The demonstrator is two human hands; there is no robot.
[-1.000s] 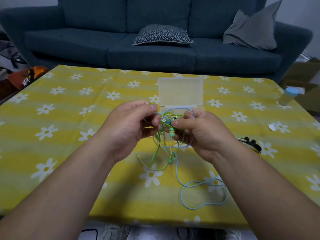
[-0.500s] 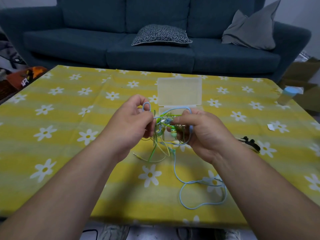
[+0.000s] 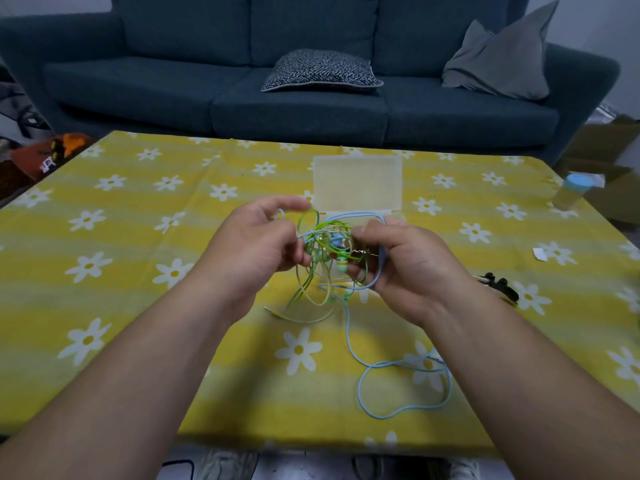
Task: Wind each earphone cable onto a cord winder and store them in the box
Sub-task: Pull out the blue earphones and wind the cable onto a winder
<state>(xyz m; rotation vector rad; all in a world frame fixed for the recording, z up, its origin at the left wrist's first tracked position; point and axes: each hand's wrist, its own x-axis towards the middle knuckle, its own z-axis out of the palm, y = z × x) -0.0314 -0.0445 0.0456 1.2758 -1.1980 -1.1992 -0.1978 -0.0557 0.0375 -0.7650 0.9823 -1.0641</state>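
Note:
A tangle of earphone cables (image 3: 327,249), green, yellow and light blue, hangs above the table between my two hands. My left hand (image 3: 258,242) pinches strands at the tangle's left side, with a green loop rising beside its fingers. My right hand (image 3: 403,266) grips the right side, with a blue strand looped over its fingers. The blue cable (image 3: 398,382) trails down onto the cloth and curls near my right forearm. A yellow plug end (image 3: 277,312) lies on the table below. The translucent box (image 3: 356,185) stands open behind the tangle, lid upright.
The table has a yellow cloth with white flowers (image 3: 138,271). A black earphone set (image 3: 498,284) lies to the right of my right hand. A blue-capped tube (image 3: 571,190) lies at the right edge. A dark blue sofa (image 3: 298,81) stands behind the table.
My left hand has moved left and slightly up, pulling strands out of the tangle so a green loop now stands free. My right hand keeps its grip and has barely shifted.

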